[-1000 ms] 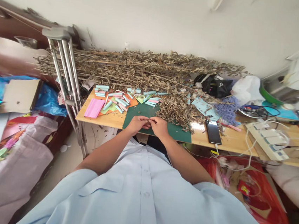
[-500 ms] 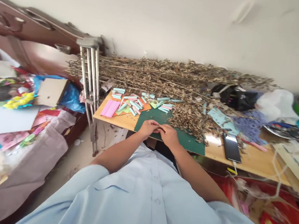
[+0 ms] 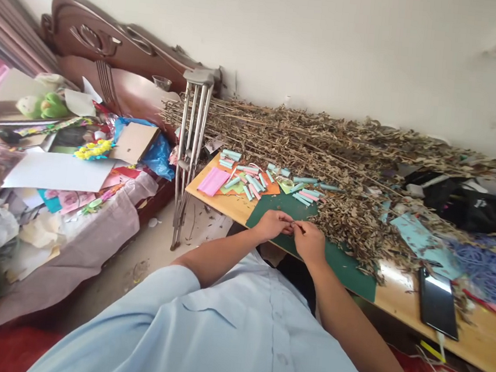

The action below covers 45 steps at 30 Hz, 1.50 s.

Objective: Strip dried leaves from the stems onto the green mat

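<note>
My left hand (image 3: pixel 274 226) and my right hand (image 3: pixel 310 241) meet at the fingertips over the front edge of a green cutting mat (image 3: pixel 349 270). Both are closed in a pinch around something small and dark, too hidden to make out. Just beyond my right hand, a heap of dried leaves (image 3: pixel 349 225) spreads across the mat. Several pale blue and pink paper rolls (image 3: pixel 254 184) lie beyond my left hand, some on orange and green paper. Beside them is a stack of pink paper slips (image 3: pixel 213 181).
Long dried leafy stalks (image 3: pixel 280 127) run along the wall. A metal crutch (image 3: pixel 193 145) stands at the table's left end. To the right are a phone (image 3: pixel 438 301) on a cable and purple cord (image 3: pixel 486 264). Leftward, a bed (image 3: pixel 105 248) is piled with paper and crafts.
My view has swung left, so the table sits further right and more of the bed shows. My hands stay together at the mat's edge, fingertips still pinched.
</note>
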Each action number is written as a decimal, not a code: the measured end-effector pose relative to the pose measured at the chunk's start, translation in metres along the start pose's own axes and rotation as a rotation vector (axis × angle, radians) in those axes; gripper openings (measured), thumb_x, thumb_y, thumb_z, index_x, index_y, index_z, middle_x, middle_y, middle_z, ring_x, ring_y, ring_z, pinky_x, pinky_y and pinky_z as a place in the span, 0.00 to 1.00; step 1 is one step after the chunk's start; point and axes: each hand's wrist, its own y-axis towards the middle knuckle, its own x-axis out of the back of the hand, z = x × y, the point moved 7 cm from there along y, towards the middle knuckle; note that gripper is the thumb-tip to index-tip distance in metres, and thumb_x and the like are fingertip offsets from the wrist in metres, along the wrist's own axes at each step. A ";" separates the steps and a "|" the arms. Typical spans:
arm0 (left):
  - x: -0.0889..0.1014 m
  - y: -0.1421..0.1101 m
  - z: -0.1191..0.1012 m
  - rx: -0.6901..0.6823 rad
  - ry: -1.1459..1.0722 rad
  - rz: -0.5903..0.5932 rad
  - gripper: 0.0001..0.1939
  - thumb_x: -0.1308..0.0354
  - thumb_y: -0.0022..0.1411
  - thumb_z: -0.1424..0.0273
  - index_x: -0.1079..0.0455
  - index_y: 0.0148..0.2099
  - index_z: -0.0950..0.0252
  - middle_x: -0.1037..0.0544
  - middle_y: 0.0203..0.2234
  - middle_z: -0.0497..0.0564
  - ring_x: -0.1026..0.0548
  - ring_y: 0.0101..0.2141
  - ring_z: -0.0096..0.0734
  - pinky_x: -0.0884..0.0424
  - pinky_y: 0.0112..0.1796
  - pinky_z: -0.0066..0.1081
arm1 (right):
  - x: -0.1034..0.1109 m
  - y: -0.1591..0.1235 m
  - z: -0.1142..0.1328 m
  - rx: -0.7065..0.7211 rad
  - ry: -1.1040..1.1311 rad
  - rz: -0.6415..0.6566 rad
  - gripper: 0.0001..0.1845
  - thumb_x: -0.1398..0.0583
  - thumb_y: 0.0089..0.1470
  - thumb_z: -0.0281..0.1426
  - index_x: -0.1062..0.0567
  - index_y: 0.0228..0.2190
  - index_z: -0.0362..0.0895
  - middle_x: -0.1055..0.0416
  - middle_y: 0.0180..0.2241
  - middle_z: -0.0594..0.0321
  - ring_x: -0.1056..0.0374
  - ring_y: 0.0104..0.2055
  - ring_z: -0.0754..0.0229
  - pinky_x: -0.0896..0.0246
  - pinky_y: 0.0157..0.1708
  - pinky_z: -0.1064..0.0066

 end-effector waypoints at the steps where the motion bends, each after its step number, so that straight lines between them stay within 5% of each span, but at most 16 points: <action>1: 0.000 0.001 0.000 -0.002 0.011 0.012 0.05 0.40 0.60 0.82 0.26 0.39 0.73 0.21 0.25 0.51 0.21 0.27 0.25 0.22 0.35 0.28 | 0.000 0.001 -0.001 -0.006 0.015 0.007 0.14 0.44 0.60 0.35 0.19 0.34 0.44 0.21 0.35 0.54 0.26 0.39 0.52 0.32 0.43 0.61; 10: 0.005 0.001 0.000 0.007 0.020 0.012 0.02 0.42 0.63 0.81 0.30 0.38 0.71 0.22 0.24 0.51 0.21 0.25 0.26 0.23 0.30 0.26 | -0.004 -0.001 0.005 0.079 0.055 0.054 0.15 0.45 0.63 0.34 0.19 0.38 0.45 0.21 0.39 0.54 0.26 0.43 0.53 0.31 0.48 0.61; 15: 0.000 -0.002 -0.004 0.017 0.034 -0.089 0.05 0.45 0.65 0.80 0.28 0.40 0.71 0.26 0.24 0.47 0.25 0.22 0.23 0.23 0.29 0.28 | -0.005 -0.005 0.017 0.142 -0.156 0.063 0.13 0.44 0.63 0.34 0.20 0.41 0.44 0.23 0.39 0.54 0.28 0.42 0.53 0.33 0.44 0.64; 20: -0.010 0.001 0.002 0.008 0.117 -0.071 0.10 0.50 0.67 0.79 0.27 0.44 0.71 0.25 0.26 0.48 0.25 0.23 0.24 0.22 0.31 0.30 | -0.003 -0.005 0.021 0.161 -0.295 0.082 0.12 0.45 0.63 0.31 0.21 0.35 0.44 0.24 0.35 0.55 0.30 0.39 0.54 0.38 0.39 0.66; 26: -0.014 0.001 0.009 0.016 0.087 0.020 0.12 0.51 0.66 0.80 0.27 0.46 0.71 0.22 0.28 0.49 0.23 0.25 0.25 0.22 0.32 0.29 | 0.001 -0.001 0.011 0.089 -0.177 0.057 0.12 0.45 0.61 0.31 0.22 0.35 0.43 0.24 0.35 0.54 0.30 0.38 0.53 0.36 0.39 0.64; 34: 0.003 0.000 0.005 -0.017 -0.042 0.032 0.07 0.38 0.58 0.81 0.27 0.40 0.72 0.21 0.26 0.50 0.21 0.26 0.26 0.21 0.35 0.30 | -0.003 0.001 0.008 0.051 0.008 0.074 0.14 0.47 0.61 0.34 0.21 0.34 0.45 0.22 0.37 0.54 0.27 0.40 0.52 0.33 0.44 0.61; 45: -0.001 0.002 -0.003 -0.079 0.056 0.179 0.08 0.34 0.58 0.73 0.26 0.38 0.72 0.22 0.24 0.51 0.21 0.27 0.27 0.24 0.34 0.28 | 0.003 0.002 -0.005 -0.141 0.074 0.086 0.13 0.43 0.56 0.37 0.20 0.34 0.46 0.20 0.30 0.58 0.26 0.31 0.54 0.33 0.37 0.63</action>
